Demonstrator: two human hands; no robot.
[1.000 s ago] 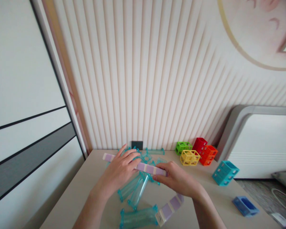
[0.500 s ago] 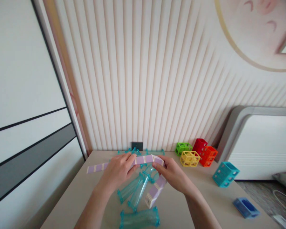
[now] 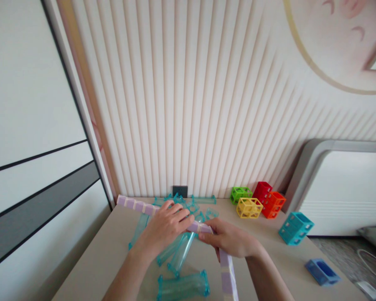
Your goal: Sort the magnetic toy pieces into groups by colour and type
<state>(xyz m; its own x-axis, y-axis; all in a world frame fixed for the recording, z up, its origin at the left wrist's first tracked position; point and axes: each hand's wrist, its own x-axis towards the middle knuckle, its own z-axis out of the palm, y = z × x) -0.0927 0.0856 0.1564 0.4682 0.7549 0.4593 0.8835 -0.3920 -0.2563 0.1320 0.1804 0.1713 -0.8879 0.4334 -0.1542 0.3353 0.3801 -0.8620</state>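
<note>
A long lilac strip of boxy segments with pale bands (image 3: 138,205) runs across the table between my hands, bent sharply at its right part. My left hand (image 3: 171,221) is closed over its middle, fingers curled down across it. My right hand (image 3: 230,238) grips it at the bend, thumb on the near side. From there the lower end hangs toward me, past the bottom edge of the view. Below and behind my hands lie clear teal tubes with knobbed ends, one tube (image 3: 183,286) closest to me. My fingers partly hide the strip.
Several openwork blocks stand at the right: green (image 3: 241,194), yellow (image 3: 249,208), red (image 3: 262,191), orange (image 3: 273,205) and teal (image 3: 296,228). A blue block (image 3: 322,271) lies near the table's right edge. Behind the table rises a ribbed wall with a black socket (image 3: 180,191).
The strip's left end has swung up and back toward the wall. Its right end has swung right and now hangs toward me. Both hands have shifted right and slightly nearer.
</note>
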